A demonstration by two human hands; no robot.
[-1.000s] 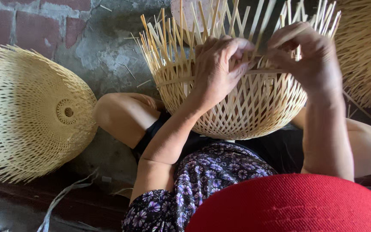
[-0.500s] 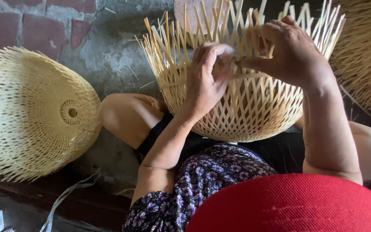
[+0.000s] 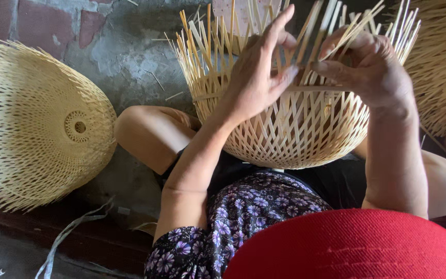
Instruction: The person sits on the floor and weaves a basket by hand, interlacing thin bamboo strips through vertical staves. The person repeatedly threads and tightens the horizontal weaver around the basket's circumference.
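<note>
**Weaving the basket rim, strips still loose**

Nearest us: red hat brim [image 3: 357,248], floral skirt [image 3: 243,217]. On our lap sits the half-woven bamboo basket [image 3: 285,134], upright strips free at the top. Our left hand [image 3: 256,82] lies spread open over the rim, fingers fanned on the strips. Our right hand [image 3: 370,70] pinches one thin strip. We judge the rim band is in progress; next needs that strip threaded between uprights. Count: three baskets, with a finished one [image 3: 32,124] left on the floor and another [image 3: 442,62] far right.
</note>
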